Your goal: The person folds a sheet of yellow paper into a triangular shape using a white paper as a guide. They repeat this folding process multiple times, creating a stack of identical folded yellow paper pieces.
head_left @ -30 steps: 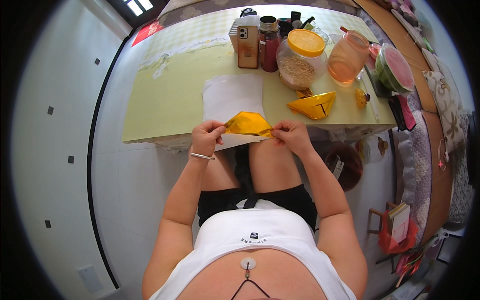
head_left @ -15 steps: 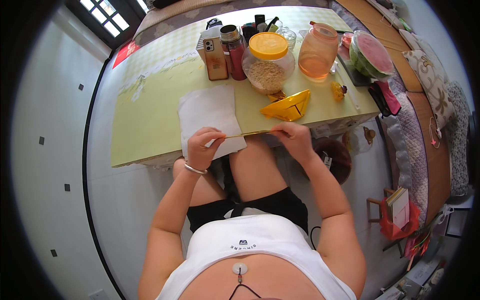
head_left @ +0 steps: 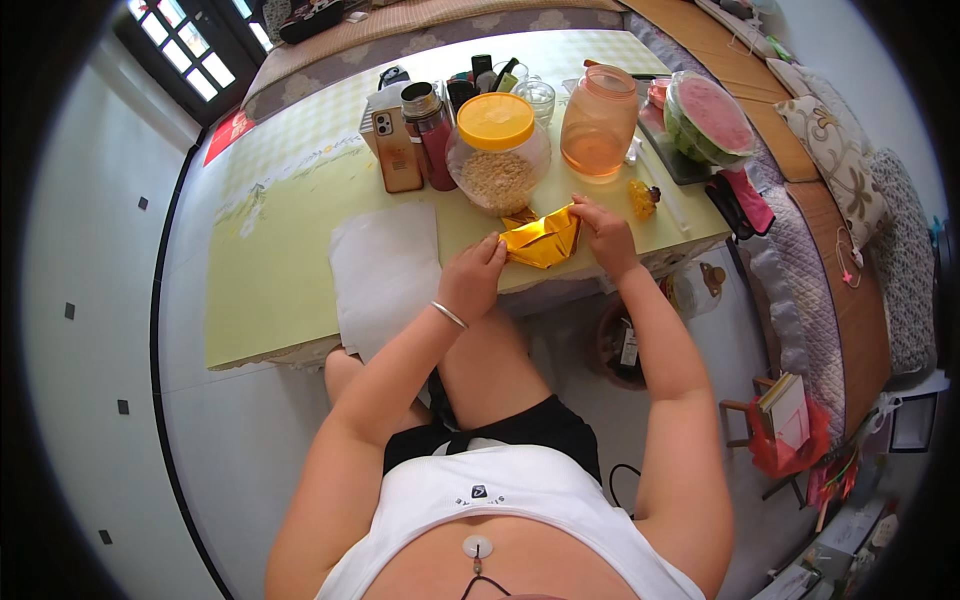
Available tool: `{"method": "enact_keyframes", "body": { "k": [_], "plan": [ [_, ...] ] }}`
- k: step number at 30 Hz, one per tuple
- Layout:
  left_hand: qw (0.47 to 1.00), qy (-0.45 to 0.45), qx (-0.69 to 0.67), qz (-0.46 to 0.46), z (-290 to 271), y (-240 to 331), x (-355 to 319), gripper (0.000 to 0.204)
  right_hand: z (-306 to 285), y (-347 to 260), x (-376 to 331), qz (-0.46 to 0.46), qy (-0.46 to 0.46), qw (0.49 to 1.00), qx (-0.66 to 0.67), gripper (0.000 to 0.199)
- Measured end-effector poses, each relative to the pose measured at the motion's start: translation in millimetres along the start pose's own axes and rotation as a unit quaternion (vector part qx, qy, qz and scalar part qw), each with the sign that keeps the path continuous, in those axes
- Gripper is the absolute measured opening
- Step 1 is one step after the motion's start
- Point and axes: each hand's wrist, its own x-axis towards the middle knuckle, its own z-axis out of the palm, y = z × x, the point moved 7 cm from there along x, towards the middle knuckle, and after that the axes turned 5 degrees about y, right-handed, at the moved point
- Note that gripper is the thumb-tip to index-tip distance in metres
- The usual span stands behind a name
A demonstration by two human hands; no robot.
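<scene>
Head view
Gold foil sheet (head_left: 543, 240): folded, shiny, lying at the near edge of the table (head_left: 270, 270), pinched at both ends; just at 6 o'clock of the jar.
Left hand (head_left: 472, 278): at 9 o'clock of the foil, fingers curled closed on its left corner, thumb and fingertips pressed to it; thin bracelet (head_left: 449, 315) on the wrist.
Right hand (head_left: 603, 232): at 3 o'clock of the foil, fingers bent closed on its right upper edge, holding it up slightly.
White paper (head_left: 385, 275): flat on the table at 9 o'clock of the left hand, lower edge hanging past the table rim.
Jar with orange lid (head_left: 498, 150): round, clear, filled with pale grain, at 12 o'clock of the foil, close behind it.
Orange jug (head_left: 598, 122): translucent, at 1 o'clock of the foil, beside the jar.
Phone (head_left: 397, 150): propped upright at 11 o'clock of the foil, beside a red flask (head_left: 432, 135).
Small yellow piece (head_left: 643, 198): on the table at 2 o'clock of the right hand, apart from it.
Halved watermelon (head_left: 712, 115): in a bowl at the far right table end, at 2 o'clock, well apart from the hands.
</scene>
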Motion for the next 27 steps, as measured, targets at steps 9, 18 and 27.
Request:
{"method": "enact_keyframes", "body": {
  "k": [9, 18, 27],
  "plan": [
    [0.997, -0.063, 0.021, -0.032, 10.3, -0.1, -15.2, 0.037, 25.0, 23.1, -22.3, 0.048, -0.103, 0.991, -0.070, 0.037],
    [0.991, -0.113, -0.007, -0.070, 23.3, -5.5, -21.4, 0.040, 24.0, 22.4, -21.7, 0.070, -0.137, 0.984, -0.088, 0.040],
    [0.989, -0.109, -0.035, -0.090, 14.4, -0.6, -22.2, 0.046, 22.5, 40.1, -24.3, 0.137, -0.121, 0.982, 0.040, 0.044]
  ]
}}
